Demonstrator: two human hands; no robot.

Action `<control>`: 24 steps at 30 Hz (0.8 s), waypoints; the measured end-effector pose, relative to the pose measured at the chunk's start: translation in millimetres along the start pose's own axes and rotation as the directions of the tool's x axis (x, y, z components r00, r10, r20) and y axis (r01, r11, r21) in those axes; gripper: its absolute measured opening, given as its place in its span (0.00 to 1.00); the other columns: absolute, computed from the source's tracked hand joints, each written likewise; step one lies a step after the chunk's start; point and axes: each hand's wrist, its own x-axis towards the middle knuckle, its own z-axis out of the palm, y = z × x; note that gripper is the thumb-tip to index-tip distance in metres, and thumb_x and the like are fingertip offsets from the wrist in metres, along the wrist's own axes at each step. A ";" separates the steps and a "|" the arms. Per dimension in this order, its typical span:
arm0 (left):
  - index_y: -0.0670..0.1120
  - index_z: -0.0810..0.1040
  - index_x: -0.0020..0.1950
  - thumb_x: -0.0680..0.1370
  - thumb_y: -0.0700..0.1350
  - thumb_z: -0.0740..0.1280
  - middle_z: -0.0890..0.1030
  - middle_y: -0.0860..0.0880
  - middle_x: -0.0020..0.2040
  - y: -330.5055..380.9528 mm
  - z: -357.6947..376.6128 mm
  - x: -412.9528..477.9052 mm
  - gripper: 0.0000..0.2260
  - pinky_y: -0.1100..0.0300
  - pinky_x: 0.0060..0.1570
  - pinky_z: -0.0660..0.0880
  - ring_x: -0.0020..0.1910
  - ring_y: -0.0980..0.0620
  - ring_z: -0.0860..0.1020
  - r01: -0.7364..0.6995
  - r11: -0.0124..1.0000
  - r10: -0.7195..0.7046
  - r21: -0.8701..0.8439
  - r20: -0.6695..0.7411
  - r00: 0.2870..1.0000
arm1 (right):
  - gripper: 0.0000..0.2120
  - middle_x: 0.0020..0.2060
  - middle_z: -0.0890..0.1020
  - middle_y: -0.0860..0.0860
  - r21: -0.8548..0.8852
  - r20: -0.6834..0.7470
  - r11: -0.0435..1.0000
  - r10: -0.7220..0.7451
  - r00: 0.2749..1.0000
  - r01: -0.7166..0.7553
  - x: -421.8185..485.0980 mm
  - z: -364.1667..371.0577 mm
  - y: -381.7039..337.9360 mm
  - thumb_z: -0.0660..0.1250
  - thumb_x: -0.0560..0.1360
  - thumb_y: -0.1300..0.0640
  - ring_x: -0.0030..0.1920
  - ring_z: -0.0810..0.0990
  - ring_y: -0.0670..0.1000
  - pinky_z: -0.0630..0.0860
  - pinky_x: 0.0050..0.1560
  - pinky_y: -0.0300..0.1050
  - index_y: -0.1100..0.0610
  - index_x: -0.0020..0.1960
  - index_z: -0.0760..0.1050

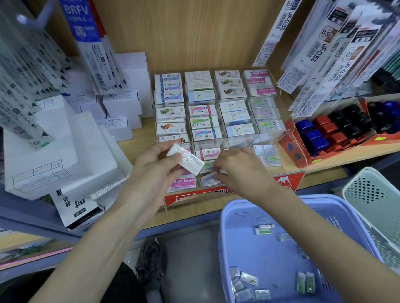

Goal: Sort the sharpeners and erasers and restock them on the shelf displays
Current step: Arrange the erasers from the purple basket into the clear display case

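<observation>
A clear display case (218, 126) on the wooden shelf holds rows of wrapped erasers in several compartments. My left hand (157, 168) hovers over its front left part, shut on a white wrapped eraser (187, 160). To its right, my right hand (238, 167) reaches into a front compartment, its fingertips pinching a small eraser (211, 175) there. Red, blue and black sharpeners (330, 128) fill a red carton at the right of the shelf. A blue basket (226, 244) below holds several loose wrapped erasers (248, 285).
White boxes (59, 147) are stacked at the left of the shelf. Hanging refill packs (342, 35) crowd the upper right and upper left. A pale green basket (388, 211) stands to the right of the blue one. A shoe (152, 261) shows on the floor.
</observation>
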 end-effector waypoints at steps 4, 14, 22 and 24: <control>0.40 0.73 0.64 0.77 0.33 0.63 0.79 0.44 0.55 0.4 -2.9 -1.4 0.16 0.61 0.48 0.80 0.51 0.51 0.81 -0.002 0.995 0.006 0.102 -0.040 0.999 | 0.10 0.52 0.80 0.50 -0.112 0.032 0.992 -0.057 0.998 0.060 2.1 -3.3 0.1 0.62 0.78 0.55 0.58 0.69 0.52 0.62 0.55 0.45 0.53 0.54 0.81; 0.44 0.78 0.50 0.71 0.38 0.72 0.84 0.43 0.45 -7.0 1.3 -3.1 0.09 0.61 0.36 0.77 0.37 0.50 0.82 0.051 0.934 -0.046 0.355 -0.023 0.999 | 0.19 0.46 0.78 0.47 0.945 0.003 0.317 0.235 0.972 -0.079 -54.6 -11.8 -40.5 0.70 0.74 0.62 0.44 0.77 0.46 0.73 0.47 0.36 0.46 0.61 0.71; 0.46 0.75 0.56 0.69 0.42 0.74 0.85 0.44 0.44 -4.9 12.5 -7.6 0.17 0.58 0.47 0.76 0.45 0.49 0.83 0.042 0.862 -0.163 0.505 0.199 0.966 | 0.20 0.51 0.73 0.43 0.868 -0.084 0.497 0.196 0.977 -0.025 -75.0 -9.7 -21.0 0.69 0.75 0.61 0.46 0.78 0.44 0.72 0.48 0.32 0.39 0.58 0.72; 0.47 0.74 0.57 0.66 0.47 0.77 0.85 0.46 0.43 -6.6 17.5 -10.6 0.22 0.58 0.51 0.75 0.46 0.50 0.83 0.016 0.846 -0.196 0.533 0.283 0.939 | 0.17 0.52 0.74 0.43 0.823 -0.127 0.567 0.118 0.985 0.038 -83.0 -10.4 -14.2 0.69 0.74 0.62 0.46 0.77 0.40 0.70 0.49 0.29 0.45 0.58 0.75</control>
